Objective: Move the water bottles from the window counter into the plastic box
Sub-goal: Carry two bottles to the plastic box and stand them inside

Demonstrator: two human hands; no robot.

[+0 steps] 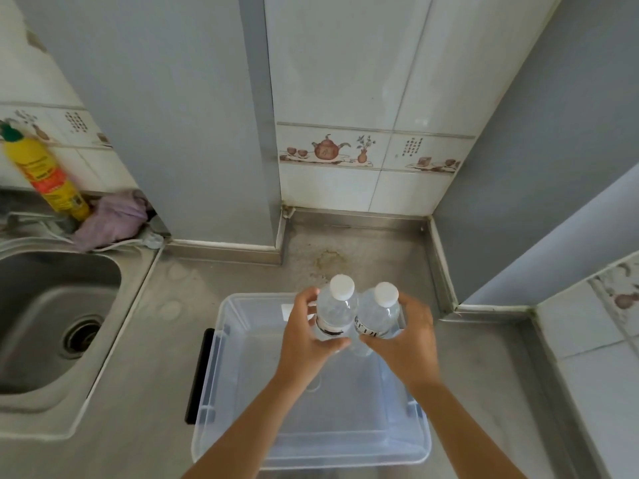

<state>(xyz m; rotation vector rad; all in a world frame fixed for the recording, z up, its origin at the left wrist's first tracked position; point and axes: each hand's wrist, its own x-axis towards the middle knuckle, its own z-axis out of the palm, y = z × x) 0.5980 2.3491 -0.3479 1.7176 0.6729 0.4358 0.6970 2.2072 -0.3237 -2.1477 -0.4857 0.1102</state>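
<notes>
Two water bottles, counted: left bottle (334,311) wrapped in the left hand (304,335), right bottle (378,316) wrapped in the right hand (408,331). Each grip closing round a clear body at label height, fingers curled on the outer side, thumbs pressing in near the middle. Bottles standing close to upright, long axes vertical, white caps pointing up and tilting slightly toward the far wall; bodies touching or almost touching each other. Both hanging over the far right part of the one plastic box (221,357), bases apparently above its floor, though whether resting on it or lifted clear cannot be told. Box sitting on the steel worktop (166,340), looking empty otherwise, one black handle (198,375) on its left side. Coming move turning on straight descent: box floor lying directly below both grips, so lowering along the bottles' own axes probably being enough, neither hand nearer than the other. No further water bottles showing anywhere in view. Off to the left: one sink (52,316), one yellow bottle (45,174), one purple cloth (114,219), all well apart from the box.
</notes>
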